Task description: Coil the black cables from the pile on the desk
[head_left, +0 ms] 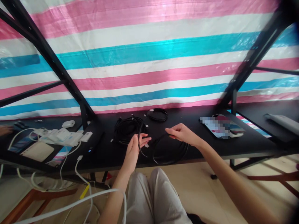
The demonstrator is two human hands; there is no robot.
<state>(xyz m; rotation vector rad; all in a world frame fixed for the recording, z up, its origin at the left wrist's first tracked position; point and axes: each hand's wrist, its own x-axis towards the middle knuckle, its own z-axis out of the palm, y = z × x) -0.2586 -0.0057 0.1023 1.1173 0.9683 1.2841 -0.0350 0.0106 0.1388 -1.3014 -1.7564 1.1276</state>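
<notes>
My right hand (181, 134) pinches the top of a loosely coiled black cable (170, 163), whose loops hang down toward the table's front edge. A length of the same-looking black cable runs past the thumb of my left hand (136, 143), which grips it while its other fingers stretch out to the right. Just behind my left hand lies a thick bundle of black cables (125, 129) with several small pale connector ends around it. Farther back sits a smaller, neatly wound black cable (160, 115). Where the held cable ends is hard to make out.
On the black table (196, 152), phones (216, 127) lie to the right. White chargers on a power strip (63, 137) and white cords crowd the left. Slanting black metal frames (58, 68) rise on both sides before a striped sheet (151, 59). Another person's hand (6, 129) shows far left.
</notes>
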